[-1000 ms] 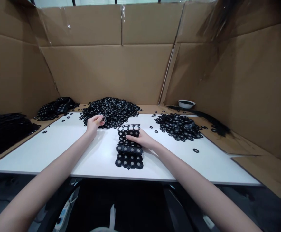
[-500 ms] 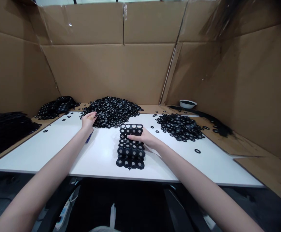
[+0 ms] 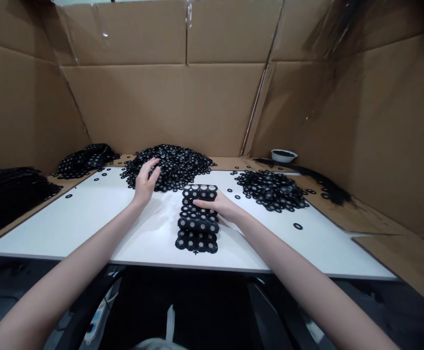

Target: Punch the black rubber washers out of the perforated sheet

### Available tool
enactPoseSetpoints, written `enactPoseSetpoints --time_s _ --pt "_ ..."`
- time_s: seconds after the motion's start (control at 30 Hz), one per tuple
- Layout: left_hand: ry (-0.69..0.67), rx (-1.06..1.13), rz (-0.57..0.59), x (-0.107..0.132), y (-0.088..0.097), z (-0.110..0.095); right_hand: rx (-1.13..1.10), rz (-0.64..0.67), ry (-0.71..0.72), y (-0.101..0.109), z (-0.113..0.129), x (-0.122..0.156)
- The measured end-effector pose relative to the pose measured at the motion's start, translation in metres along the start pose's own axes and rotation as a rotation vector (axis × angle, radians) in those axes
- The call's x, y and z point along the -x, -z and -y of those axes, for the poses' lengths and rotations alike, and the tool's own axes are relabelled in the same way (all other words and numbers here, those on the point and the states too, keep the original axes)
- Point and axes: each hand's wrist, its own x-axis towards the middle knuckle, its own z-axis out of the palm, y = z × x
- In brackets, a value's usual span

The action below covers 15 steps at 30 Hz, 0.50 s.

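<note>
My right hand grips the upper part of a panel of linked black rings from its right side. The thumb lies across the front of the panel, and the other fingers are hidden behind it. The panel shows rows of pale round spots and bends in folds, its lower end near the table's front edge. My left hand is raised before a large heap of black rings. Its thumb and fingers are apart, with nothing visible between them.
A smaller ring heap lies right on the white tabletop, with a loose ring nearby. A white bowl stands behind a bundle of black strands. Dark stacked pieces lie left. Cardboard walls enclose the table.
My left hand has moved right and its pinched fingers have opened. A blue object under that wrist no longer shows. My right hand keeps its hold on the panel, which has barely shifted.
</note>
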Motion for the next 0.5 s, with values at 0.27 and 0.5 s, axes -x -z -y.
enactPoseSetpoints --time_s 0.27,0.5 --pt "-0.458 -0.168 0.467 0.034 -0.026 -0.048 0.031 -0.034 0.063 0.001 -0.002 -0.004" --pt "-0.333 -0.116 0.479 0.035 -0.028 -0.039 0.155 0.062 0.088 0.004 -0.003 -0.003"
